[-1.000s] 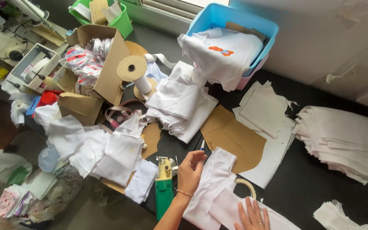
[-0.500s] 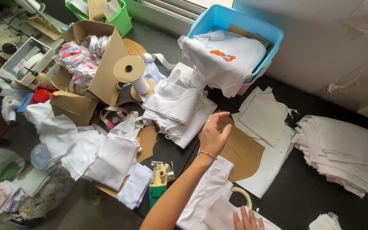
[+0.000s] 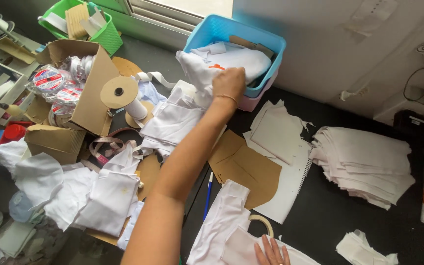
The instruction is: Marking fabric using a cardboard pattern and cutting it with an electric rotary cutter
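Left hand reaching into blue basket, fingers closed on white garment. Right hand flat, fingers spread on white cloth on table.

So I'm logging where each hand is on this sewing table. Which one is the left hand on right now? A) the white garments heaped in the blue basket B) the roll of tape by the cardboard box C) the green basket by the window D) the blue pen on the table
A: the left hand lies on the white garments piled in the blue basket, while the right hand rests on white cloth at the table's near edge.
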